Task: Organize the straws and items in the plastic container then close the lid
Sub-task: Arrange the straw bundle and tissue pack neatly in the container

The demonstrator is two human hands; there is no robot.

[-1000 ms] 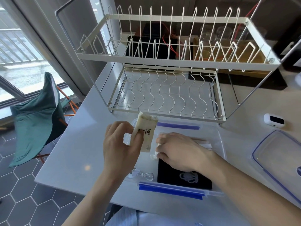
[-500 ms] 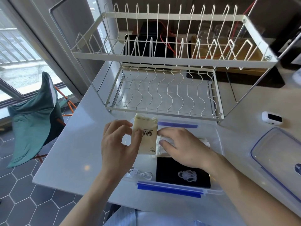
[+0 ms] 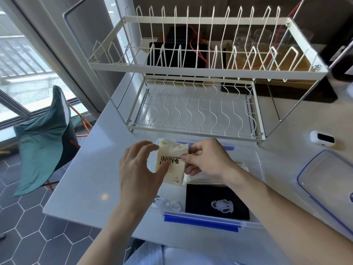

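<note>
Currently both hands pinch the cream packet (image 3: 170, 163) above the plastic container's (image 3: 257, 165) far-left corner: left hand (image 3: 140, 175) fingers clamped on its left edge, right hand (image 3: 205, 158) on the crumpled top-right. Looks light, soft, crinkly; grip by the edges. Lid (image 3: 328, 180) lies off to the right.

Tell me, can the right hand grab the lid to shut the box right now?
Probably not yet. The right hand is pinching the cream packet together with the left hand. The lid lies uncovered on the table to the right, so once freed, nothing blocks it.
</note>
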